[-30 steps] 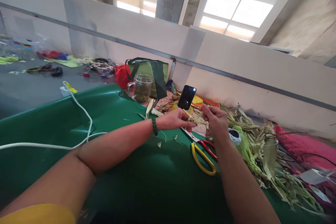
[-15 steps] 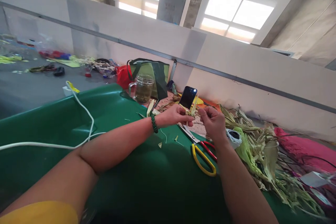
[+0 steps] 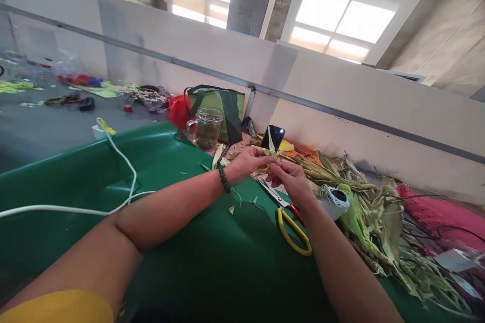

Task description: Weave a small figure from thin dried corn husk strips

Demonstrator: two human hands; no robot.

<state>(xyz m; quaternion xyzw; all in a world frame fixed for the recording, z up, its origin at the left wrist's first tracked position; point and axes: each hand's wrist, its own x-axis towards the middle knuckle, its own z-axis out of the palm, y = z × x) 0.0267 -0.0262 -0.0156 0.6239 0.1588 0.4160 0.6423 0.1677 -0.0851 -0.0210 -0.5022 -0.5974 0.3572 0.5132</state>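
Between my two hands is a small piece of pale corn husk (image 3: 271, 139), with narrow ends sticking up and out to the right. My left hand (image 3: 248, 164), with a green bead bracelet (image 3: 224, 180) at the wrist, pinches it between thumb and fingers. My right hand (image 3: 291, 177) is closed against the same piece, its fingertips touching those of my left. The fingers partly hide the husk. Just below the hands lie scissors (image 3: 293, 232) with one yellow and one red handle. A phone (image 3: 276, 133) leans behind the hands.
A pile of dried corn husks (image 3: 379, 212) and a white spool (image 3: 337, 199) lie right. A glass mug (image 3: 207, 128) stands before a green bag (image 3: 231, 106). A white cable (image 3: 76, 208) crosses the green mat (image 3: 204, 267); husk scraps (image 3: 232, 209) lie on it.
My right hand has moved left and now meets my left hand at the husk. The husk's ends have shifted, one now standing up in front of the phone.
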